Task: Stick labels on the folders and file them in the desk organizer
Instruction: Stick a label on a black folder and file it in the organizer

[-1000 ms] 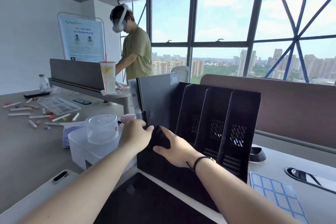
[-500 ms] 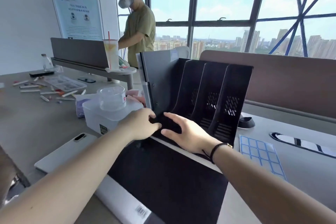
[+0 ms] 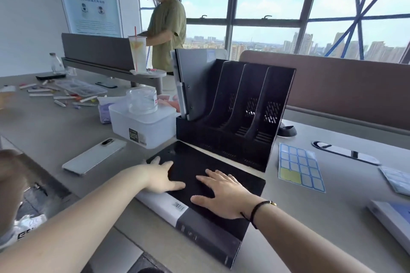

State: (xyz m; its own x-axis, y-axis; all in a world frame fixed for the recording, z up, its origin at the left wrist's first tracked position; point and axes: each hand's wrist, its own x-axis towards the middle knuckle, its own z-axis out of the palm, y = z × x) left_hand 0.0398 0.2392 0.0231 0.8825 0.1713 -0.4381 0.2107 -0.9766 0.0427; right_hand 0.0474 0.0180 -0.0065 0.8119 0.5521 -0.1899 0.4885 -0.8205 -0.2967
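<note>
While both hands lie flat on the black folder (image 3: 221,175), the next label is not yet picked up, and that looks like the step in hand. The left hand (image 3: 163,176) rests with fingers spread on the folder's edge farthest from the label sheet, and the right hand (image 3: 224,195) rests palm down with fingers spread on the middle of the cover; neither grips anything. This folder lies on the surface just in front of the desk organizer (image 3: 239,113), with its white and grey spine (image 3: 188,217) turned toward the person. A grey folder (image 3: 195,82) already stands upright in the organizer's end slot, the one farthest from the label sheet; the other three slots look empty.

The blue label sheet (image 3: 299,166) lies flat on the surface just beside the organizer, on the side away from the grey folder, and one corner of it shows yellow backing, so some labels seem gone already. I would keep the left hand pressing the folder so it cannot slide, and send the right hand to the sheet. Peel a label slowly from a corner, then lay it down from one edge and smooth it outward to avoid bubbles. Where it goes is a judgement: the filed folder appears to carry a pale patch near its top corner, so matching that would keep the set uniform. A white phone (image 3: 95,156) lies near the folder, on the far side from the sheet, and is best left undisturbed.
</note>
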